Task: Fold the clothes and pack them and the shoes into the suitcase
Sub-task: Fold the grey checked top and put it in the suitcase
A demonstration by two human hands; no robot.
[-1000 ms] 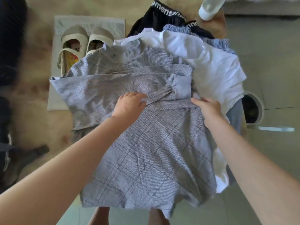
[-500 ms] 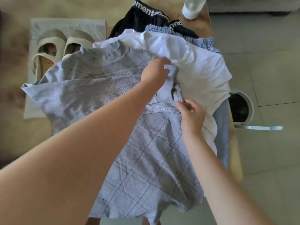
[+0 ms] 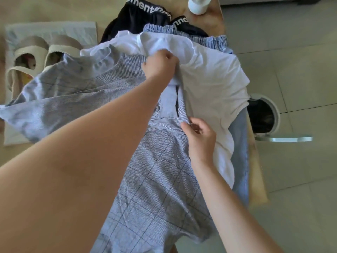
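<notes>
Left hand (image 3: 160,65): knuckles up, fingers curled tight on the cuff end of the grey top's sleeve; cuff hanging just below the fist.
Right hand (image 3: 200,137): nearer the body than the left grip; thumb and forefinger pinched on the top's folded edge, other fingers loosely curled.
Top (image 3: 156,179): grey check, spread beneath both grips, collar left of the left grip, hem draped over the near edge of the table (image 3: 257,176).
Tee (image 3: 209,79): white, touching the left grip on its right side, partly under the top.
Jeans (image 3: 240,143): pale blue, right of the right grip, under the tee.
Striped shorts (image 3: 182,32): just beyond the left grip, under the tee.
Black shorts (image 3: 138,17): farther beyond, lettered waistband showing.
Shoes (image 3: 36,57): beige pair, well left of the left grip, on a white cloth (image 3: 54,30).
Bin (image 3: 262,115): on the floor, right of the right grip, lid open.
</notes>
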